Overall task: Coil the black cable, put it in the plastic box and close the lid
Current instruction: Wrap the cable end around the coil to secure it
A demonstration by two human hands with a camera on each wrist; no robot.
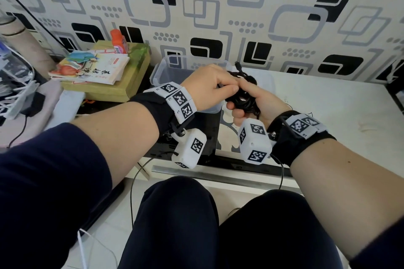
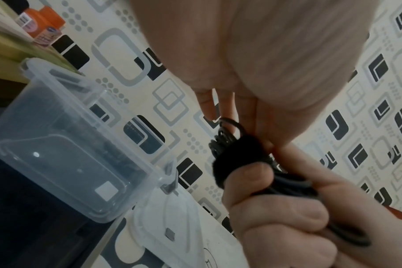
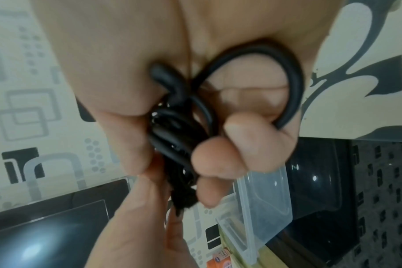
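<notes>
My right hand (image 1: 258, 102) grips the coiled black cable (image 1: 242, 100) above the table, fingers curled round the bundle (image 3: 172, 136). A fuzzy black strap (image 2: 236, 159) wraps the coil. My left hand (image 1: 209, 87) meets it from the left and pinches the coil at that strap (image 3: 184, 197). One plug end (image 1: 237, 65) sticks up behind the hands. The clear plastic box (image 1: 162, 72) stands open just behind my left hand, with nothing seen in it (image 2: 57, 145). Its clear lid (image 2: 168, 226) lies flat on the table beside the box.
A stack of books (image 1: 94, 67) on a green carton (image 1: 122, 85) and an orange bottle (image 1: 119, 41) sit left of the box. The patterned wall (image 1: 284, 17) rises right behind. A glossy black panel (image 1: 203, 133) lies under my wrists; white tabletop (image 1: 328, 105) extends right.
</notes>
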